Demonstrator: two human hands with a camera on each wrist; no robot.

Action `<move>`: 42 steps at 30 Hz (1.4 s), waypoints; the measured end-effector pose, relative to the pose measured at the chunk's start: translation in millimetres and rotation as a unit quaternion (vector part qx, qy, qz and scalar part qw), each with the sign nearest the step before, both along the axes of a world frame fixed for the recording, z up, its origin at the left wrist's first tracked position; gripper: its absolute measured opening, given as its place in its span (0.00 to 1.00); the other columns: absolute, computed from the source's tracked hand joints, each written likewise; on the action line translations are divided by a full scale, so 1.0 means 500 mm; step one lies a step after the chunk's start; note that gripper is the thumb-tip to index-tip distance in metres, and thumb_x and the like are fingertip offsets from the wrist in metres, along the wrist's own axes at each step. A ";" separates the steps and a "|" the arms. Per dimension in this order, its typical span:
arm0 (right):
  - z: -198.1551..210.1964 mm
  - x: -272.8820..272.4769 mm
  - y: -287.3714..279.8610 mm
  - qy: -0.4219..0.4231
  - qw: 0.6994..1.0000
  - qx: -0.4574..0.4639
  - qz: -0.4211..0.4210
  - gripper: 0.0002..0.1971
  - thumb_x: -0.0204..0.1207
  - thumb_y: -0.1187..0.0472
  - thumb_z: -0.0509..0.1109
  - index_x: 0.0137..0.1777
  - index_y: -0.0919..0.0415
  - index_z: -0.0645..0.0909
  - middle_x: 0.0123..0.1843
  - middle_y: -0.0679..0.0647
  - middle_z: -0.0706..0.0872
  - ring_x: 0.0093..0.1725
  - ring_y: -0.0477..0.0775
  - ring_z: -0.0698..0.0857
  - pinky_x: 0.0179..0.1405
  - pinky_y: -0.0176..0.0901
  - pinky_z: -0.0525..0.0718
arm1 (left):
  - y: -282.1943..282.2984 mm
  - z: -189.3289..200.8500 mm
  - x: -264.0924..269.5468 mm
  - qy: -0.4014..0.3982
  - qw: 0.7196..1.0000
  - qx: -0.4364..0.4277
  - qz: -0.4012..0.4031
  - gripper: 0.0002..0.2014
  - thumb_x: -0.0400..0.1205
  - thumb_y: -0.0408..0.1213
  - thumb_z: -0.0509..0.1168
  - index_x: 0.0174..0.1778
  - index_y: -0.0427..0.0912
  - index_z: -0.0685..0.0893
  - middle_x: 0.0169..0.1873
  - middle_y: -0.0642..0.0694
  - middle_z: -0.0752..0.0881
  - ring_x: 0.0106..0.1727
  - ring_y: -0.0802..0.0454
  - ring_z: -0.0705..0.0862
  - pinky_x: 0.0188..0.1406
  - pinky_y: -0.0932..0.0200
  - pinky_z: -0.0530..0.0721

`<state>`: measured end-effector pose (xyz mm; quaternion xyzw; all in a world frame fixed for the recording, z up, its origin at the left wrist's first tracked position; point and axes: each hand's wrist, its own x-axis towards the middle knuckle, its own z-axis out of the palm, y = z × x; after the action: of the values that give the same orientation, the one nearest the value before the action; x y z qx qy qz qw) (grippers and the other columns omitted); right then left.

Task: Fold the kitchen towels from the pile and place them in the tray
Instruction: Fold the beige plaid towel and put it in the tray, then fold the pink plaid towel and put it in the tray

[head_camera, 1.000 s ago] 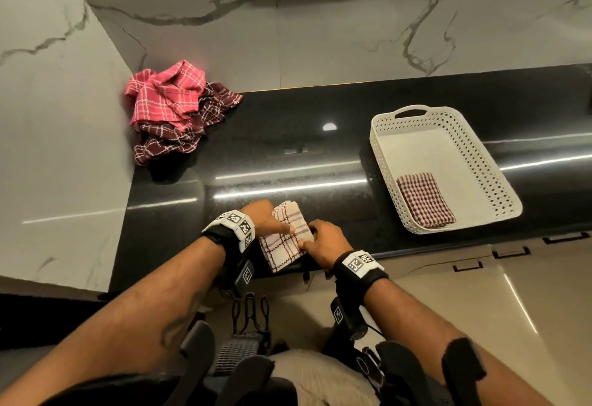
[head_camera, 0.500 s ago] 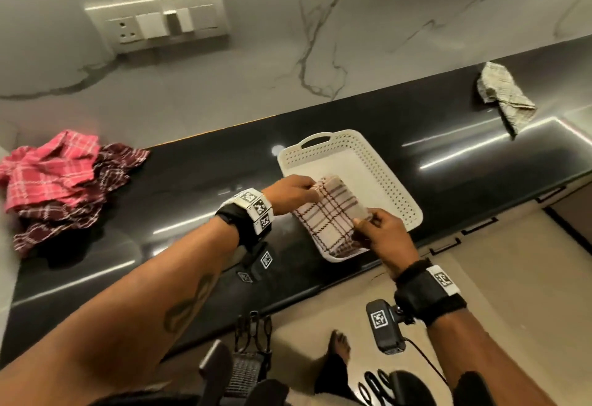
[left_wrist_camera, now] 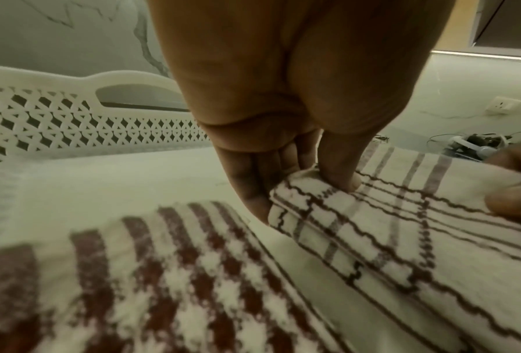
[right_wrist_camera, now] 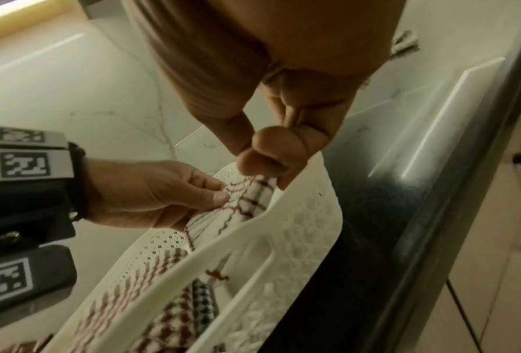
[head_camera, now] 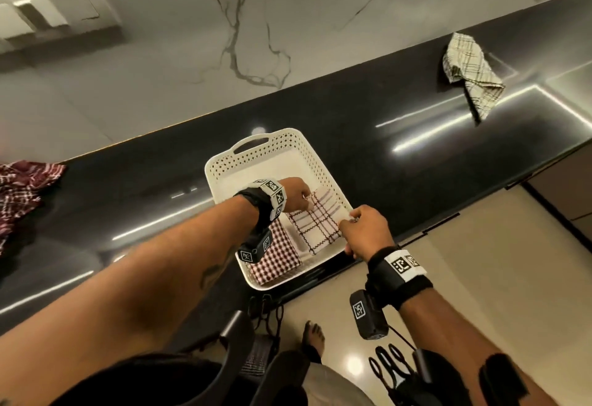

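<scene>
A folded white towel with dark check lines (head_camera: 317, 223) (left_wrist_camera: 404, 238) (right_wrist_camera: 247, 198) hangs low inside the white perforated tray (head_camera: 256, 155) (left_wrist_camera: 72, 124) (right_wrist_camera: 307, 229), held at two ends. My left hand (head_camera: 296, 197) (left_wrist_camera: 283, 167) (right_wrist_camera: 150, 193) pinches its far left edge. My right hand (head_camera: 362, 229) (right_wrist_camera: 271, 148) pinches its near right edge over the tray's rim. A folded red-and-white checked towel (head_camera: 275, 255) (left_wrist_camera: 102, 274) lies in the tray's near left part. The unfolded pile (head_camera: 22, 191) sits at the far left of the black counter (head_camera: 400, 155).
A crumpled beige checked cloth (head_camera: 471, 75) lies on the counter at the right. The marble wall (head_camera: 256, 37) carries a switch panel (head_camera: 48, 17) at the upper left. The tray sits near the counter's front edge, above a beige floor (head_camera: 480, 261).
Both hands carried the folded white towel from the counter's front edge rightward to the tray, then lowered it beside the red checked towel. The head view swung right.
</scene>
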<state>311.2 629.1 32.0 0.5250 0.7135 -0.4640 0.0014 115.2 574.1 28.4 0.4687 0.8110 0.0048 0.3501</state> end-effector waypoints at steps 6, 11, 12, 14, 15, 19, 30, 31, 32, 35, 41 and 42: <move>-0.019 -0.006 -0.007 -0.086 0.989 0.049 0.110 0.09 0.76 0.54 0.67 0.50 0.58 0.83 0.51 0.54 0.89 0.40 0.55 0.91 0.35 0.54 0.92 | -0.001 -0.021 0.001 -0.006 0.999 -0.043 -0.014 0.25 0.84 0.49 0.68 0.73 0.38 0.81 0.67 0.42 0.84 0.67 0.44 0.81 0.68 0.52 0.76; -0.019 -0.021 -0.013 -0.158 0.968 0.132 0.142 0.11 0.78 0.55 0.66 0.53 0.60 0.82 0.51 0.56 0.87 0.46 0.58 0.88 0.41 0.53 0.91 | -0.004 -0.025 0.006 -0.006 0.999 -0.029 -0.012 0.25 0.82 0.49 0.70 0.71 0.39 0.82 0.64 0.43 0.85 0.64 0.44 0.82 0.68 0.50 0.78; -0.019 -0.024 -0.014 -0.163 0.965 0.143 0.145 0.11 0.78 0.55 0.66 0.53 0.60 0.82 0.51 0.56 0.87 0.46 0.58 0.88 0.41 0.53 0.91 | -0.004 -0.026 0.006 -0.005 0.999 -0.031 -0.018 0.24 0.82 0.49 0.70 0.70 0.38 0.83 0.63 0.43 0.86 0.63 0.45 0.83 0.67 0.49 0.79; -0.018 -0.031 -0.016 -0.164 0.962 0.161 0.148 0.10 0.78 0.54 0.66 0.52 0.59 0.83 0.49 0.56 0.87 0.44 0.57 0.88 0.40 0.54 0.91 | -0.008 -0.023 0.005 0.005 0.999 -0.029 -0.029 0.23 0.81 0.48 0.71 0.68 0.38 0.84 0.61 0.43 0.87 0.61 0.45 0.84 0.66 0.49 0.81; -0.015 -0.033 -0.016 -0.168 0.960 0.166 0.149 0.10 0.78 0.54 0.67 0.52 0.59 0.83 0.49 0.56 0.88 0.43 0.57 0.88 0.40 0.54 0.91 | -0.011 -0.022 0.004 0.005 0.999 -0.023 -0.029 0.22 0.81 0.47 0.71 0.68 0.38 0.85 0.61 0.43 0.87 0.61 0.45 0.84 0.66 0.50 0.81; -0.005 -0.038 -0.016 -0.200 0.953 0.170 0.152 0.09 0.80 0.58 0.67 0.55 0.61 0.83 0.48 0.57 0.88 0.43 0.58 0.89 0.42 0.54 0.91 | -0.017 -0.019 0.012 0.010 0.999 0.000 -0.034 0.20 0.82 0.43 0.70 0.69 0.39 0.84 0.63 0.43 0.86 0.63 0.45 0.83 0.66 0.51 0.80; 0.020 -0.050 -0.022 -0.185 0.959 0.176 0.126 0.11 0.80 0.59 0.67 0.57 0.64 0.83 0.54 0.60 0.88 0.49 0.62 0.88 0.46 0.54 0.90 | -0.075 -0.001 0.003 -0.010 0.996 0.078 0.053 0.23 0.86 0.49 0.64 0.75 0.44 0.77 0.68 0.48 0.83 0.70 0.47 0.79 0.73 0.47 0.75; 0.025 -0.057 -0.026 -0.177 0.959 0.182 0.130 0.11 0.81 0.58 0.67 0.57 0.64 0.83 0.53 0.60 0.88 0.48 0.61 0.88 0.45 0.53 0.90 | -0.086 0.008 -0.007 -0.006 0.992 0.099 0.072 0.21 0.86 0.48 0.64 0.74 0.45 0.79 0.67 0.48 0.84 0.68 0.47 0.80 0.73 0.48 0.76; 0.031 -0.068 -0.033 -0.168 0.957 0.193 0.137 0.11 0.81 0.57 0.66 0.55 0.64 0.83 0.51 0.60 0.87 0.46 0.60 0.87 0.43 0.51 0.89 | -0.102 0.017 -0.022 -0.002 0.989 0.121 0.091 0.20 0.86 0.47 0.65 0.72 0.46 0.81 0.65 0.49 0.85 0.66 0.48 0.81 0.72 0.48 0.77; 0.053 -0.123 -0.092 -0.126 0.945 0.241 0.181 0.09 0.80 0.58 0.64 0.45 0.62 0.82 0.45 0.59 0.85 0.41 0.60 0.82 0.37 0.46 0.79 | -0.181 0.041 -0.080 0.009 0.971 0.188 0.145 0.14 0.85 0.44 0.66 0.66 0.47 0.85 0.61 0.49 0.87 0.62 0.49 0.84 0.67 0.51 0.80; 0.063 -0.287 -0.343 -0.012 0.900 0.268 0.342 0.12 0.78 0.56 0.64 0.46 0.63 0.85 0.47 0.63 0.89 0.49 0.69 0.86 0.43 0.50 0.80 | -0.474 0.077 -0.218 0.034 0.922 0.258 0.287 0.11 0.85 0.39 0.63 0.59 0.47 0.87 0.55 0.49 0.89 0.55 0.51 0.86 0.60 0.54 0.84; 0.059 -0.317 -0.400 -0.001 0.891 0.267 0.368 0.12 0.79 0.56 0.64 0.47 0.62 0.86 0.48 0.63 0.89 0.50 0.68 0.86 0.45 0.49 0.80 | -0.545 0.071 -0.244 0.040 0.916 0.252 0.311 0.10 0.85 0.39 0.64 0.59 0.47 0.87 0.54 0.49 0.89 0.55 0.51 0.86 0.60 0.54 0.83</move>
<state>152.7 429.1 61.7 0.2054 0.9526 -0.2222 0.0325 -6.7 301.7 63.8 0.2655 0.9010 0.2987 0.1689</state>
